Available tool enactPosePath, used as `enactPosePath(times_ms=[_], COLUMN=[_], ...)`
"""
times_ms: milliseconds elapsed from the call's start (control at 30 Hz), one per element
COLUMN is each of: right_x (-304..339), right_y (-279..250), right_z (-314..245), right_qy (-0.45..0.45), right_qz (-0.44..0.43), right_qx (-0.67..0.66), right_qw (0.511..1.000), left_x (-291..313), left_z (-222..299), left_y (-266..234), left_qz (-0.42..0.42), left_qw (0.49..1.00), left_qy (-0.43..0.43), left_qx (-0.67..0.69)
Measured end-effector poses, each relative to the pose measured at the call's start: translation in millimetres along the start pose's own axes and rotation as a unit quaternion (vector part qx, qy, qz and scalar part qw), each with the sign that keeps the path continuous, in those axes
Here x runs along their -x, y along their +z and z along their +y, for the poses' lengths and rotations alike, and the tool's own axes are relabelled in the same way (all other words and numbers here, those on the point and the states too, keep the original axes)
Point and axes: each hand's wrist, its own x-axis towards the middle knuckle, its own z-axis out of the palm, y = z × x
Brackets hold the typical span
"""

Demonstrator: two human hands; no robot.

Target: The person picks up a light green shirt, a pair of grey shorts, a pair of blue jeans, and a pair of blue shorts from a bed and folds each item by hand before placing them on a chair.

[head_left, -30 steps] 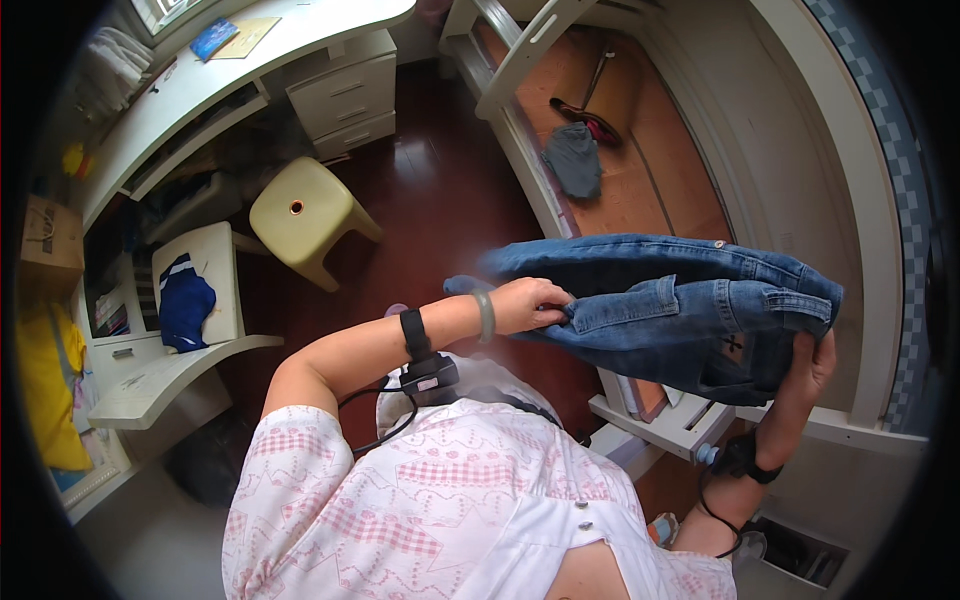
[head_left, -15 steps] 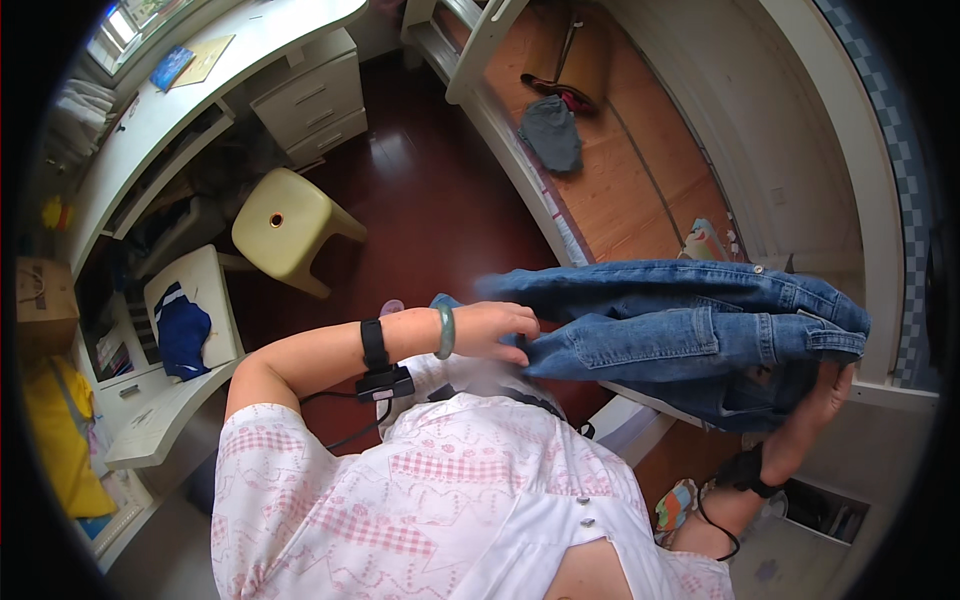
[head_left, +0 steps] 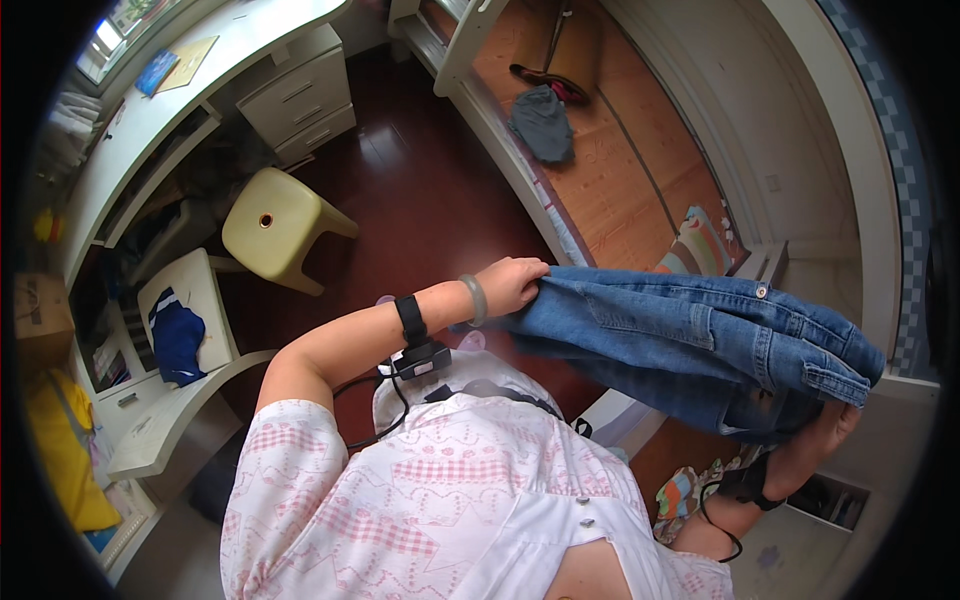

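A pair of blue denim trousers (head_left: 650, 325) stretches across the right of the frame, held up between two bare hands, with the legs toward the centre and the waistband at the far right. The left hand (head_left: 512, 285), near the centre, pinches the upper edge of the leg end; a pale green bangle (head_left: 473, 300) and a black strap (head_left: 410, 320) circle that arm. The right hand (head_left: 830, 428), at the lower right, grasps the waist end from below — its fingers are mostly hidden by the denim. A metal button (head_left: 762, 290) shows on the upper side of the waistband.

Above the trousers, toward the upper right, a bed with wooden boards (head_left: 640, 205) bears a crumpled grey cloth (head_left: 542, 125), a rolled mat (head_left: 575, 55) near the top edge and a striped cushion (head_left: 697, 245) lower down. Left of centre, a cream stool (head_left: 270, 225) stands on the dark red floor (head_left: 400, 215). A white worktop (head_left: 240, 45) curves through the upper left, carrying a blue booklet (head_left: 157, 72) — and farther down, a blue garment (head_left: 178, 340) lies on a pale chair (head_left: 217, 325).
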Motion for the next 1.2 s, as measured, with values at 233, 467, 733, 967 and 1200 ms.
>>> enactPosePath(times_ms=[233,467,733,967,1200], right_x=[-16.0,-22.3,-18.4,-12.0,-6.0], right_y=[16.8,15.1,27.3,20.8,14.1], right_z=[-5.6,-4.1,-20.0,-24.8,-16.3], right_qy=[0.034,0.018,0.030,0.052,0.030], right_qz=[0.116,0.101,0.148,0.119,0.155], right_qx=[0.047,0.014,0.056,0.036,0.034], right_qw=[0.992,0.995,0.987,0.991,0.987], left_x=[5.6,15.2,16.4,16.8,-27.2], left_z=[-25.0,-23.2,14.9,-1.9,-17.0], left_y=[-2.6,0.8,24.0,39.7,35.2], left_qz=[-0.015,-0.005,-0.313,-0.085,0.071], left_qw=[0.997,0.996,0.943,0.992,0.997], left_qy=[-0.049,-0.060,0.012,0.002,0.020], left_qx=[0.058,0.072,0.111,0.093,0.010])
